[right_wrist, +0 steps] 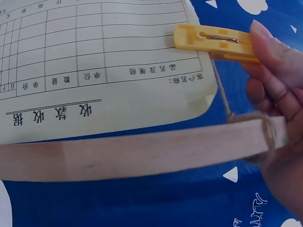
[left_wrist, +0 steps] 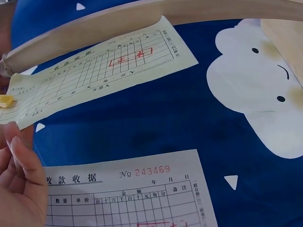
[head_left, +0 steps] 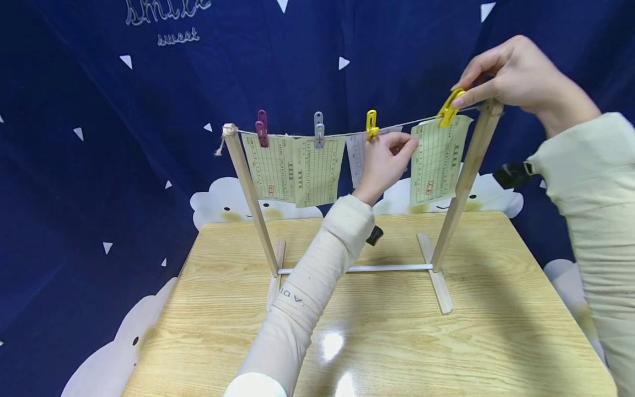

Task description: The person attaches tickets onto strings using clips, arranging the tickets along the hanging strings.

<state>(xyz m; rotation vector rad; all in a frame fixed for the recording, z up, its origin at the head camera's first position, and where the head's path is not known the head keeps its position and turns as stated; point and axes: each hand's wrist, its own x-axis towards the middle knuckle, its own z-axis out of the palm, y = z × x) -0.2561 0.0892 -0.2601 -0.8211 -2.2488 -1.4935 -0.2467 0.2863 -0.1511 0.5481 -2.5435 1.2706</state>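
Note:
My left hand (head_left: 384,165) pinches the upper left corner of a pale green receipt slip (head_left: 436,160) between thumb and fingers. At the slip's top edge, my right hand (head_left: 521,77) squeezes a yellow clothespin (head_left: 448,110) by its handles. In the right wrist view the clothespin's nose (right_wrist: 187,38) lies over the paper, beside the twine (right_wrist: 219,85). The slip hangs just left of the right wooden post (head_left: 463,176). Behind my left hand, a white receipt (head_left: 355,157), partly hidden, hangs below another yellow clothespin (head_left: 371,124).
Two more green slips (head_left: 319,171) hang at the left under a purple clothespin (head_left: 262,128) and a grey clothespin (head_left: 319,129). The twine runs between two wooden posts (head_left: 250,193) on a wood-grain table (head_left: 377,325). A dark blue curtain (head_left: 297,77) hangs behind.

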